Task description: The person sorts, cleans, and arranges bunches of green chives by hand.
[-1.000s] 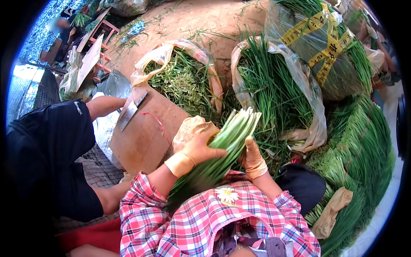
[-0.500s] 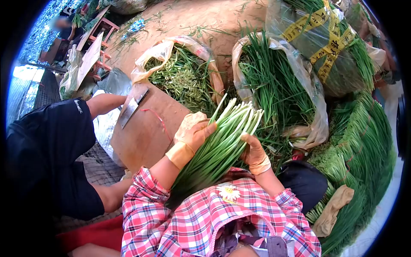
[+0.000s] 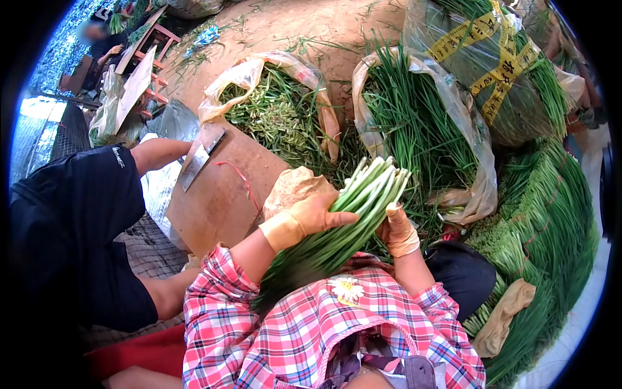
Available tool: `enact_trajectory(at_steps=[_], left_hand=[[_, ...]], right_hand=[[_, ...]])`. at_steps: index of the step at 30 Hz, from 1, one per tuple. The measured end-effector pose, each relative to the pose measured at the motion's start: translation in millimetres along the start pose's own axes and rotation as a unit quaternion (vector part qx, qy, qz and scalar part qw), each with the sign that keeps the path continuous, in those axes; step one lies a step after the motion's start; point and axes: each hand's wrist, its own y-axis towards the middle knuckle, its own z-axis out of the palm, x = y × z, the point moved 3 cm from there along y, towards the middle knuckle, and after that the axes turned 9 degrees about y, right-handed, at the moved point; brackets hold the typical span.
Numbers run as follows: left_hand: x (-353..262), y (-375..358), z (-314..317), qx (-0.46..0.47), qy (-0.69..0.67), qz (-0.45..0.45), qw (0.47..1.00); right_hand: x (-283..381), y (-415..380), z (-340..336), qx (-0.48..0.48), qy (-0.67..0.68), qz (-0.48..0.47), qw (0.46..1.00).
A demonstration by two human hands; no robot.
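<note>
A thick bunch of garlic chives [image 3: 359, 217] lies slantwise before my chest, pale cut ends up and to the right, its dark leaves running down to my lap. My left hand [image 3: 311, 217], in a tan rubber glove, is closed around the bunch from the left, thumb laid across the stalks. On the other side, my right hand [image 3: 398, 233], gloved alike, is beside the stalks below the pale ends. Its fingers point upward and are partly hidden. Behind my left hand is a beige lumpy thing [image 3: 295, 188] I cannot make out.
A board [image 3: 227, 188] at left carries a cleaver [image 3: 202, 162] and a red tie. Ahead stand an open bag of cut ends [image 3: 275, 120] and a bag of long chives [image 3: 414, 123]. Stacked chives [image 3: 551, 240] fill the right. Another person's leg [image 3: 162, 155] is close at left.
The pale ends of the bunch have shifted right, and a stalk that stuck out at its upper left no longer shows. My left hand has slid along with it; my right hand has moved slightly right.
</note>
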Motion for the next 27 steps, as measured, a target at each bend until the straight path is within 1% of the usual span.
enact_trajectory(at_steps=[1, 3, 5, 6, 7, 9, 10, 11, 13, 14, 15, 17, 19, 21, 22, 23, 25, 27], left_hand=[[-7.8, -1.8, -0.4, -0.016, 0.052, 0.008, 0.998], [1.4, 7.9, 9.2, 0.026, 0.038, 0.012, 0.999], [2.3, 13.7, 21.0, 0.024, -0.019, 0.076, 0.997], [-1.3, 12.4, 22.0, 0.013, 0.016, 0.096, 0.995], [-5.8, 12.7, 23.6, 0.069, -0.010, 0.103, 0.992], [-6.2, 13.2, 28.8, 0.092, -0.029, 0.082, 0.992], [-2.6, 15.2, 32.3, 0.075, -0.021, 0.101, 0.992], [-5.4, 14.3, 33.9, 0.053, -0.031, 0.138, 0.989], [-6.7, 12.8, 36.8, 0.081, -0.024, 0.122, 0.989], [-12.7, 9.8, 34.0, 0.040, 0.040, 0.097, 0.994], [-12.6, 8.3, 34.5, 0.025, 0.065, 0.066, 0.995], [-19.5, 3.7, 31.7, 0.006, 0.088, 0.072, 0.993], [-18.1, 0.5, 30.7, 0.002, 0.066, 0.073, 0.995], [-14.1, -4.5, 27.3, 0.018, 0.000, 0.047, 0.999], [-12.3, -10.7, 24.5, 0.057, -0.031, 0.011, 0.998], [-6.4, -16.1, 21.6, 0.037, -0.026, 0.027, 0.999], [16.3, -26.0, 21.2, 0.047, 0.012, 0.015, 0.999], [19.2, -40.4, 12.2, 0.034, 0.031, -0.022, 0.999]], right_hand=[[1.6, 2.9, 4.5, 0.029, 0.004, 0.002, 1.000], [1.6, 3.1, 15.5, 0.038, 0.031, -0.035, 0.998], [5.1, 2.2, 13.5, 0.049, 0.010, -0.036, 0.998], [6.6, 1.7, 16.5, 0.052, 0.012, -0.030, 0.998], [3.7, 4.7, 11.1, 0.058, 0.033, -0.046, 0.997], [4.9, 8.4, 13.5, 0.111, 0.039, 0.046, 0.992], [5.6, 3.9, 18.0, 0.090, 0.045, 0.001, 0.995], [3.6, 3.1, 13.5, 0.080, 0.060, 0.014, 0.995], [5.9, -1.2, 10.0, 0.039, 0.030, 0.031, 0.998], [6.3, -2.0, 13.6, -0.004, 0.006, 0.015, 1.000], [4.9, -1.2, 15.1, -0.020, 0.001, 0.003, 1.000], [2.3, -1.2, 21.6, -0.032, 0.041, -0.016, 0.999], [0.8, 0.0, 20.5, -0.027, 0.035, -0.017, 0.999], [2.4, -2.0, 26.6, -0.038, 0.030, -0.032, 0.998], [6.3, -5.3, 34.3, -0.052, 0.032, -0.047, 0.997], [13.6, -4.6, 32.8, -0.042, 0.018, -0.066, 0.997], [42.6, -11.0, 37.0, -0.069, -0.008, -0.119, 0.990], [87.8, -20.0, 46.8, -0.064, -0.055, -0.190, 0.978]])
